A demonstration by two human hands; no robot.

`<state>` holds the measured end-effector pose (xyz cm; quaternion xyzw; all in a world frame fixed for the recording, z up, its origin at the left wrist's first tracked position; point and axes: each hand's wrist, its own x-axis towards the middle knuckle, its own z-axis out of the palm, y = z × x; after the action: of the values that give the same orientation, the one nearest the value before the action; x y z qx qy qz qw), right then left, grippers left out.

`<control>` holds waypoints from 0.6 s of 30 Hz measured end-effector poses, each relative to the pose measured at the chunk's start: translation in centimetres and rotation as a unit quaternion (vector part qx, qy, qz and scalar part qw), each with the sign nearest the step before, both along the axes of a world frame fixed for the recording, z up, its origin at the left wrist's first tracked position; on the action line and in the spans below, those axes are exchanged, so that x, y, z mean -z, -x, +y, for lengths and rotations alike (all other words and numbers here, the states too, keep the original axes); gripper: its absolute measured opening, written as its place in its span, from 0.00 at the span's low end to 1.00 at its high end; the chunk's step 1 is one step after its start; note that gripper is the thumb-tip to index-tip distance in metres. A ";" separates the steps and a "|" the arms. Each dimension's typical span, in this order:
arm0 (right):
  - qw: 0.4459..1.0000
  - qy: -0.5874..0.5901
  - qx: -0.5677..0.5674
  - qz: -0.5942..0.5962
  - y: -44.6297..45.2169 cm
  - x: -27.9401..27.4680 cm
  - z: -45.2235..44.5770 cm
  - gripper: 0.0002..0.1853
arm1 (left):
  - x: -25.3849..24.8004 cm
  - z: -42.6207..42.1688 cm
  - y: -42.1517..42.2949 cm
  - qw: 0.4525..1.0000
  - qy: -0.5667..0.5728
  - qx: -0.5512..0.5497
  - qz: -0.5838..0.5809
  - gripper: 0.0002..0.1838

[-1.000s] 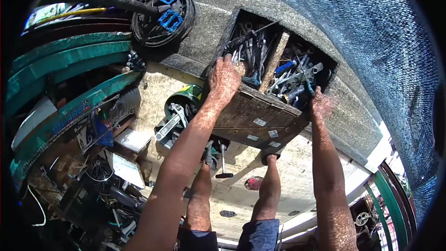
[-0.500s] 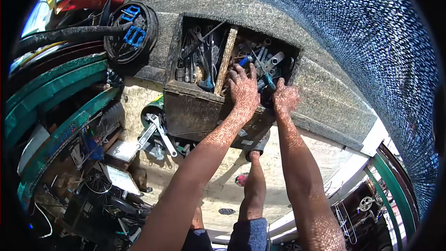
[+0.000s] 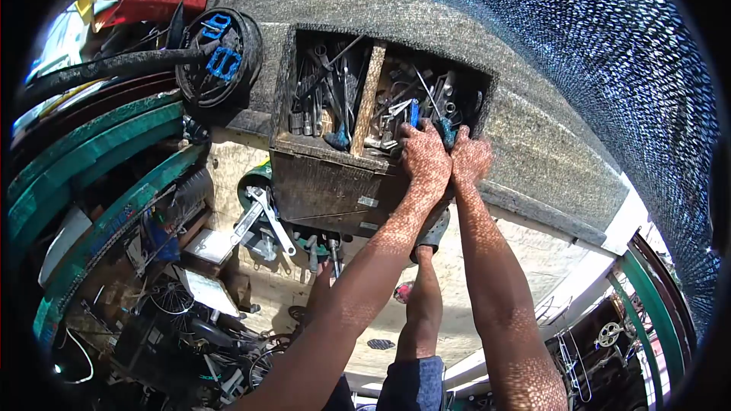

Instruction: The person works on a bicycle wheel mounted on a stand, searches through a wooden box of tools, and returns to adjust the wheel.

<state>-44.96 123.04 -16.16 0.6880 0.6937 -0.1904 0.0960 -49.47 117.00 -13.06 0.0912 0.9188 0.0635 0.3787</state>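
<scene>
Fingers [image 3: 430, 128]: bent down into the wooden box [image 3: 327, 190] on both hands, those of the left hand [image 3: 426, 155] slightly apart, those of the right hand [image 3: 472, 160] drawn closer together; the tips are partly hidden, so I cannot tell whether either hand pinches anything.
Net [image 3: 609, 38]: blue mesh, hanging across the upper right and over the far edge of the bench.
Bench [image 3: 556, 141]: grey and rough-topped, running behind the box and to both sides of it.
Box: open at the top, its front face reaching past the near edge of the bench; both hands are at the near part of its right compartment, side by side.
Round tray [image 3: 209, 100]: black, on the bench to the left, with blue pedals [image 3: 223, 64] in it.
Bucket [image 3: 261, 170]: green, below and left of the box, with a large silver wrench [image 3: 247, 221] leaning out of it.
Divider [image 3: 369, 99]: a pale strip of wood, splitting the box in two.
Tools [image 3: 450, 109]: metal, heaped loosely in the right compartment, more upright in the left.
Blue handle [image 3: 414, 112]: just beyond the left hand's fingers.
Blue-green handle [image 3: 447, 132]: between the two hands, close to the fingers of both.
</scene>
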 end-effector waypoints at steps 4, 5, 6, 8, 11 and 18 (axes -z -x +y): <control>0.999 0.030 -0.005 0.033 0.0 -0.2 -0.3 0.30 | -1.4 1.9 -0.8 0.992 -0.058 -0.096 -0.056 0.34; 0.998 0.047 -0.017 0.048 0.0 -0.2 -0.5 0.31 | -1.8 2.1 -1.1 0.986 -0.077 -0.127 -0.076 0.34; 0.996 0.058 -0.026 0.057 0.0 -0.2 -0.5 0.31 | -2.2 2.1 -1.1 0.985 -0.079 -0.129 -0.077 0.34; 0.993 0.077 -0.039 0.075 -0.1 -0.2 -0.9 0.31 | -2.8 1.3 -1.0 0.992 -0.102 -0.008 -0.070 0.33; 0.996 0.057 -0.024 0.063 -0.2 -0.4 -0.9 0.32 | -3.7 -0.5 -1.4 0.986 -0.138 0.068 -0.057 0.31; 1.000 0.009 0.012 0.016 -0.3 -0.4 0.0 0.33 | -3.1 -5.8 2.3 0.986 -0.148 -0.058 0.056 0.30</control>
<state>-44.65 123.04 -15.78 0.6922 0.6852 -0.2087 0.0885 -51.81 111.17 -9.98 0.0963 0.9227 0.2156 0.3049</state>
